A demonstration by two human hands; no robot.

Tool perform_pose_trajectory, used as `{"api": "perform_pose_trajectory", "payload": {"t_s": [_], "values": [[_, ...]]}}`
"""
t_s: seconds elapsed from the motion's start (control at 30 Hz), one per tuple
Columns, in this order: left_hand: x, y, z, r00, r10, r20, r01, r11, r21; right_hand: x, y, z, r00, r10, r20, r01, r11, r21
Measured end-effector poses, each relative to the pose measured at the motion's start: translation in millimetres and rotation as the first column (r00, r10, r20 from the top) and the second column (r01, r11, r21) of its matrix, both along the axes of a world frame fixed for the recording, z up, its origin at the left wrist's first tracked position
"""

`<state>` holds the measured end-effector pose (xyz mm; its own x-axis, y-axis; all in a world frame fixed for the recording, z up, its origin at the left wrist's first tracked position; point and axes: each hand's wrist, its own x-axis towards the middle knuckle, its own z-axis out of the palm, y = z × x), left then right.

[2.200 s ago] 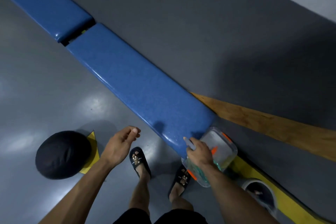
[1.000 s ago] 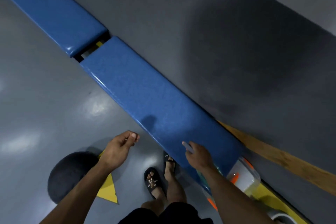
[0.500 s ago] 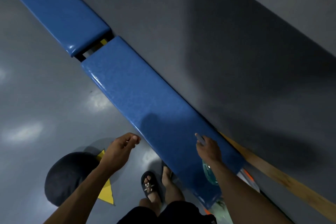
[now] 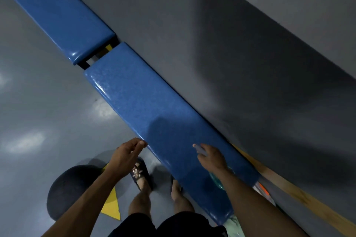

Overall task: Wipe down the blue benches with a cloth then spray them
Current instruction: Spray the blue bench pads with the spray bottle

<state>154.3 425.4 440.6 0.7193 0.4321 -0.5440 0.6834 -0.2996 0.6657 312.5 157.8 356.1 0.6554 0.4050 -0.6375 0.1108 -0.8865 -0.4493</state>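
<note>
Spray bottle held over the near blue bench, no cloth in sight.

The spray bottle (image 4: 215, 178) sits gripped in the right hand (image 4: 212, 157), above the near blue bench (image 4: 154, 121). The left hand (image 4: 127, 155) hangs loosely curled and empty just beside the bench edge. Wiping looks finished; spraying seems underway, with the far blue bench (image 4: 57, 13) beyond both hands probably left.

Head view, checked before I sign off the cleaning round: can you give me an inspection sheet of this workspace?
Surface: near blue bench, glossy, hand's shadow on it.
Job's things: spray bottle in right hand, over the near bench; far blue bench beyond a gap. No cloth seen.
Clutter: dark round object on the floor.
Grippers: left hand loosely curled, holds nothing.
Cables: nothing seen.
Surroundings: grey wall, wooden strip, yellow floor marking.
</note>
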Motion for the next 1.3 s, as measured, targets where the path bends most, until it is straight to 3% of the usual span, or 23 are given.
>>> {"api": "perform_pose_trajectory", "payload": {"t_s": [0.17,0.33,0.53,0.77,0.97,1.13,1.3], "values": [[-19.2,17.5,-13.3,0.998,-0.017,-0.056,0.02,0.999,0.05,-50.0,44.2,-1.6,0.986,0.164,-0.039,-0.164,0.986,-0.015],[-46.7,49.3,-25.5,0.991,-0.023,-0.129,0.025,1.0,0.015,-75.0,74.4,-8.7,0.993,0.105,-0.057,-0.111,0.989,-0.099],[-76.5,88.5,-26.0,0.989,-0.004,-0.148,0.003,1.0,-0.006,-54.4,93.2,-7.9,0.985,-0.17,-0.002,0.169,0.98,-0.103],[-87.3,135.9,-30.6,0.995,-0.005,-0.103,0.0,0.999,-0.046,-14.6,100.0,-2.8,0.876,-0.456,0.156,0.471,0.878,-0.081],[-87.6,171.8,-28.3,0.998,-0.031,-0.059,0.028,0.999,-0.044,-45.7,133.2,5.3,0.921,-0.378,0.094,0.385,0.92,-0.071],[-92.4,206.8,-22.5,0.999,-0.025,-0.036,0.023,0.999,-0.044,-101.7,185.4,-0.6,0.99,-0.127,0.059,0.133,0.983,-0.129],[-99.9,234.2,-20.7,0.998,-0.057,-0.022,0.057,0.998,0.014,-129.5,229.1,-1.4,0.992,-0.121,0.039,0.125,0.985,-0.121]]}}
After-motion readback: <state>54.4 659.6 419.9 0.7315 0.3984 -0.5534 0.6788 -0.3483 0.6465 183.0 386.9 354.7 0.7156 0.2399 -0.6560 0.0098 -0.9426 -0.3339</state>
